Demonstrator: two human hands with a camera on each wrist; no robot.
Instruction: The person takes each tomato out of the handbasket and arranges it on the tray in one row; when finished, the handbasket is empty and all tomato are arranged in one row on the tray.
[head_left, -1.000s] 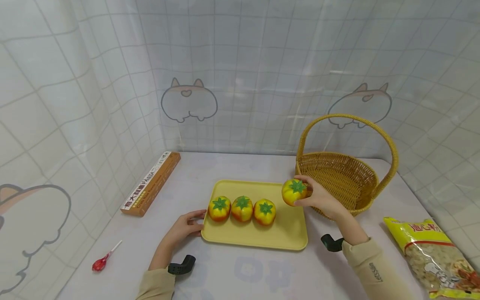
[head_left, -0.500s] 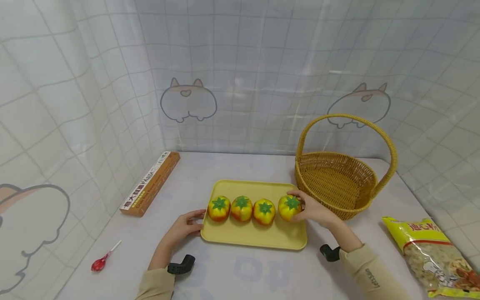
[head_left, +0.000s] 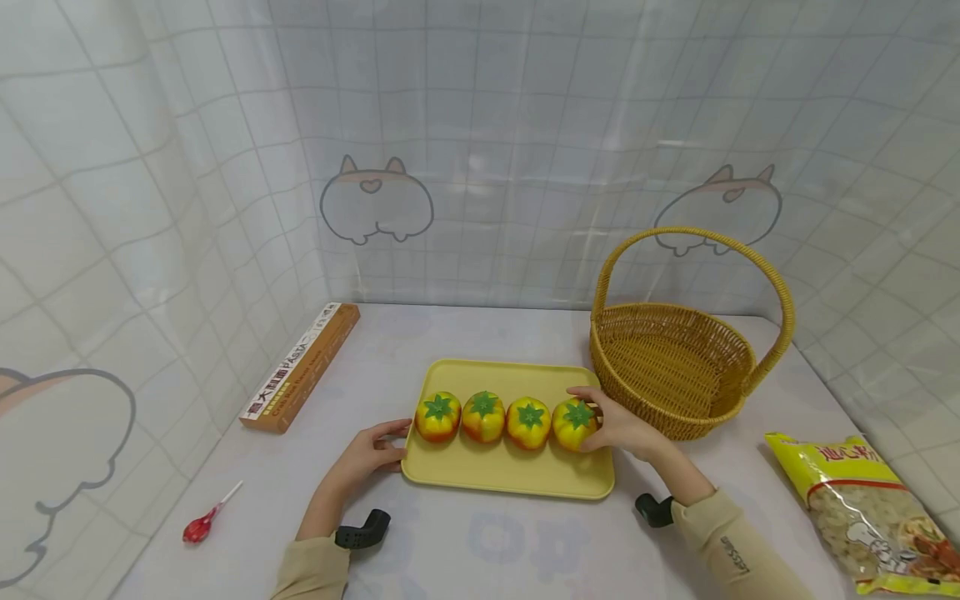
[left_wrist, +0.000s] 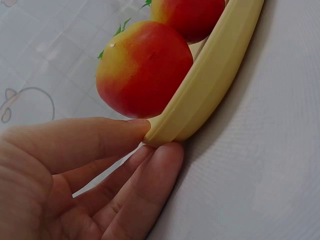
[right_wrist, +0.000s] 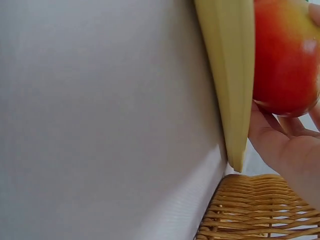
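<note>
Three toy tomatoes, yellow and red with green leafy tops, stand in a row on a yellow tray (head_left: pixel 502 483); the middle one (head_left: pixel 483 417) sits close between its neighbours. At the row's right end is another toy tomato (head_left: pixel 573 423), gripped by my right hand (head_left: pixel 630 429) with thumb and fingers round its sides. In the right wrist view this tomato (right_wrist: pixel 285 60) shows its red lower side just behind the tray wall. My left hand (head_left: pixel 366 457) pinches the tray's left edge; in the left wrist view the thumb lies on the rim and the fingertips press from below.
A wicker basket (head_left: pixel 675 375) with a tall handle stands behind my right hand, close to the tray's corner. A pasta box (head_left: pixel 303 367) lies at the back left, a red lollipop (head_left: pixel 198 529) at the front left. On the right lies a yellow-topped food bag (head_left: pixel 870 508).
My right hand has brought its tomato down and leftward onto the tray, up beside the other three. The left hand has stayed at the tray's edge.
</note>
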